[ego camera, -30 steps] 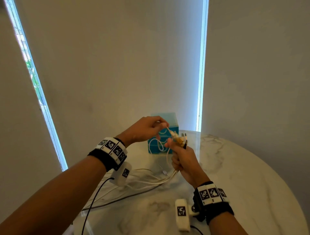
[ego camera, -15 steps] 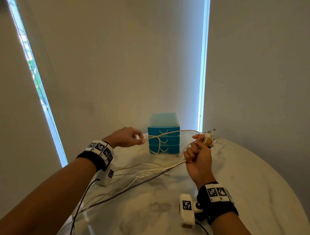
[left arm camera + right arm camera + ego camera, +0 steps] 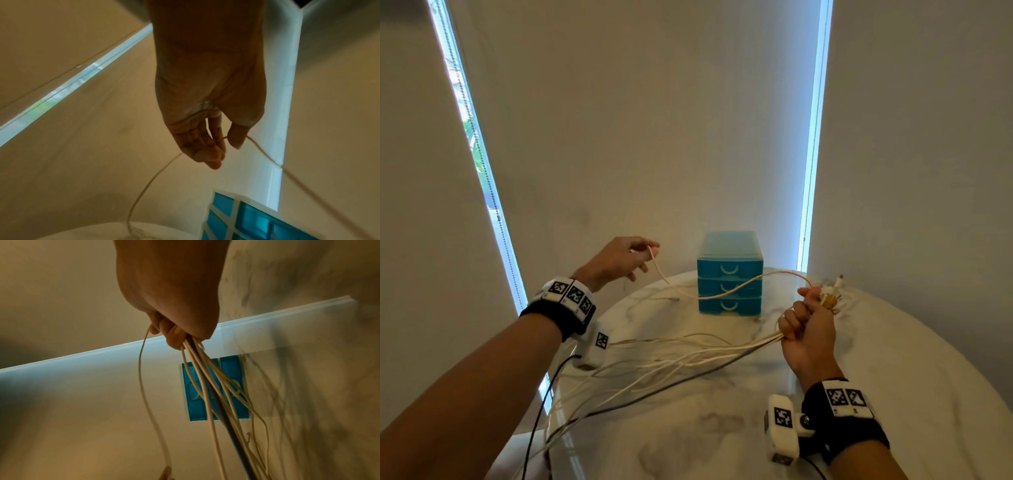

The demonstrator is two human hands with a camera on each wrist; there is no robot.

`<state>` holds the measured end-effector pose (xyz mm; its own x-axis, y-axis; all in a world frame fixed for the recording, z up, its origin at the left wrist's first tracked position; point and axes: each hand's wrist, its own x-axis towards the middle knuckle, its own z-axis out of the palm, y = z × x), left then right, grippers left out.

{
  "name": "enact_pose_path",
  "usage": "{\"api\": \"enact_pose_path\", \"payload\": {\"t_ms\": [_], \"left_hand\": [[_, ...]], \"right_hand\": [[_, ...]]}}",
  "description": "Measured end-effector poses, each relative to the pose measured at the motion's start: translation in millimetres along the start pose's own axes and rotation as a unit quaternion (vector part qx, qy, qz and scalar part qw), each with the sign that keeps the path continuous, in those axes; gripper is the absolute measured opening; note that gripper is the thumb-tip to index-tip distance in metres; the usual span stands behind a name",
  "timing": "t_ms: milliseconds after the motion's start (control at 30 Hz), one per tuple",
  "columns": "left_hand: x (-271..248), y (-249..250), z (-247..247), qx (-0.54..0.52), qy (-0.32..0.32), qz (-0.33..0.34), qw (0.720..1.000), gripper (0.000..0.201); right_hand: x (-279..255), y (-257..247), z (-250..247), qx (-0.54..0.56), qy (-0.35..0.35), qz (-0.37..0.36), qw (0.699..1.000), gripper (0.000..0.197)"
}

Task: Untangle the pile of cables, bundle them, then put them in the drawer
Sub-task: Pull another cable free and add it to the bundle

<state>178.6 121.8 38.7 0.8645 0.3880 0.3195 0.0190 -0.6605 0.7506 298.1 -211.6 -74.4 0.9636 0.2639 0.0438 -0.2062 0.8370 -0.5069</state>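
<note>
My right hand [image 3: 808, 322] grips a bundle of several white cables and one dark cable [image 3: 688, 359] in its fist above the round marble table [image 3: 893, 394], their plug ends [image 3: 834, 293] sticking out above the thumb. In the right wrist view the cables [image 3: 205, 386] fan out from the fist [image 3: 176, 337]. My left hand [image 3: 633, 257], raised at the left, pinches one thin cream cable [image 3: 722, 294] between thumb and forefinger; the cable sags across the front of the blue drawer unit [image 3: 729, 274] to the right hand. The left wrist view shows that cable [image 3: 259, 149] passing through the fingers [image 3: 205, 151].
The blue three-drawer unit, all drawers closed, stands at the table's far edge against the blinds. The loose cable lengths trail over the table's left edge [image 3: 571, 411]. Two bright window strips [image 3: 813, 137] flank the blind.
My hands have moved apart: the left went left and up, drawing the single cream cable out of the bundle, while the right hand with the bundle shifted right.
</note>
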Motion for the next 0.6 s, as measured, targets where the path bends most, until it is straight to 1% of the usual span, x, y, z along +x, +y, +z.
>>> {"api": "enact_pose_path", "payload": {"t_ms": [33, 67, 100, 133, 167, 200, 233, 267, 300, 333, 367, 400, 433, 500, 533, 567, 600], "left_hand": [[4, 1, 1, 0.042, 0.022, 0.037, 0.998, 0.037], [8, 0, -1, 0.097, 0.065, 0.088, 0.989, 0.044], [11, -2, -6, 0.152, 0.120, 0.145, 0.970, 0.047], [15, -6, -14, 0.202, 0.181, 0.194, 0.943, 0.049], [18, -11, -25, 0.238, 0.236, 0.213, 0.918, 0.052], [20, -18, -37, 0.274, 0.279, 0.193, 0.900, 0.055], [20, -26, -49, 0.314, 0.291, 0.140, 0.893, 0.059], [18, -34, -61, 0.359, 0.266, 0.054, 0.893, 0.061], [15, -48, -70, 0.410, 0.199, -0.058, 0.888, 0.061], [8, -62, -77, 0.465, 0.105, -0.161, 0.864, 0.058], [-1, -74, -81, 0.502, 0.021, -0.228, 0.834, 0.053], [-7, -87, -83, 0.536, -0.037, -0.252, 0.805, 0.049], [-12, -95, -84, 0.558, -0.068, -0.253, 0.787, 0.045], [-16, -88, -75, 0.573, -0.082, -0.246, 0.777, 0.039], [-14, -77, -66, 0.572, -0.075, -0.238, 0.782, 0.038], [-11, -60, -55, 0.559, -0.075, -0.214, 0.798, 0.038], [-9, -42, -42, 0.527, -0.085, -0.170, 0.828, 0.038]], "right_hand": [[0, 0, -1, -0.007, 0.005, 0.003, 1.000, 0.027], [0, 0, -1, -0.015, 0.008, 0.006, 1.000, 0.026], [0, 0, -2, -0.029, 0.005, 0.010, 1.000, 0.025], [-1, 0, -1, -0.052, -0.003, 0.015, 0.999, 0.024], [-3, 1, 2, -0.084, -0.017, 0.022, 0.996, 0.025], [-6, 2, 5, -0.122, -0.029, 0.029, 0.992, 0.029], [-8, 4, 9, -0.157, -0.038, 0.034, 0.986, 0.034], [-10, 7, 13, -0.181, -0.045, 0.039, 0.982, 0.036], [-12, 9, 17, -0.194, -0.052, 0.042, 0.979, 0.035], [-14, 12, 19, -0.197, -0.059, 0.048, 0.978, 0.033], [-16, 14, 22, -0.192, -0.069, 0.056, 0.977, 0.033], [-18, 16, 23, -0.187, -0.081, 0.066, 0.977, 0.034], [-19, 19, 25, -0.184, -0.094, 0.073, 0.976, 0.035], [-24, 21, 29, -0.181, -0.120, 0.080, 0.973, 0.033], [-26, 22, 32, -0.181, -0.130, 0.080, 0.972, 0.034], [-28, 23, 34, -0.182, -0.135, 0.080, 0.971, 0.039], [-30, 23, 36, -0.181, -0.137, 0.082, 0.971, 0.045]]}}
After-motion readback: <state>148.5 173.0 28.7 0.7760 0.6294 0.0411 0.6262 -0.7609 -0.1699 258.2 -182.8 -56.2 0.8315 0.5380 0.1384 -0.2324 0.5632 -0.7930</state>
